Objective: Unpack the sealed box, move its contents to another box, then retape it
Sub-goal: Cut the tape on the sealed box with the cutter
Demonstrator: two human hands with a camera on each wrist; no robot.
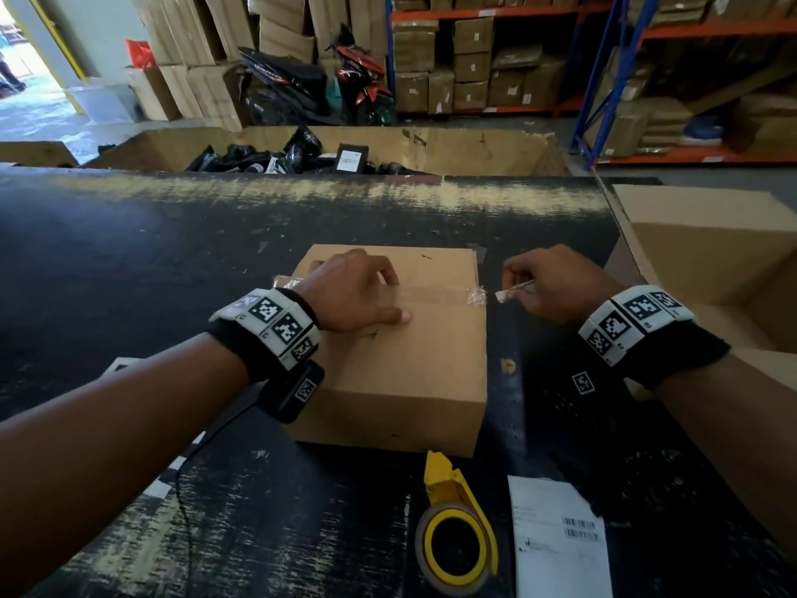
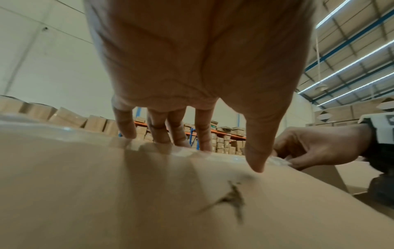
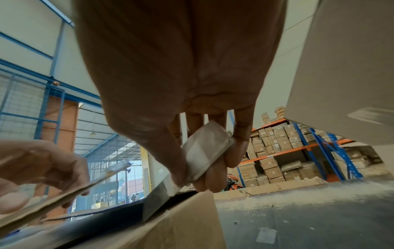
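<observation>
A sealed brown cardboard box (image 1: 401, 360) sits mid-table, with a strip of clear tape (image 1: 435, 292) along its top seam. My left hand (image 1: 353, 291) rests flat on the lid, its straight fingers pressing down over the tape; the left wrist view shows these fingertips (image 2: 204, 144) on the cardboard (image 2: 127, 202). At the box's right edge my right hand (image 1: 556, 287) pinches a small white cutter (image 1: 513, 291). In the right wrist view the cutter (image 3: 204, 151) sits between thumb and fingers, with its tip at the tape end on the box corner (image 3: 181, 224).
A yellow tape dispenser (image 1: 457, 537) and a printed label sheet (image 1: 560, 541) lie near the table's front edge. An open cardboard box (image 1: 707, 252) stands at the right. Behind the table is a large bin (image 1: 474, 148) of black parcels, then shelves of cartons and parked motorbikes.
</observation>
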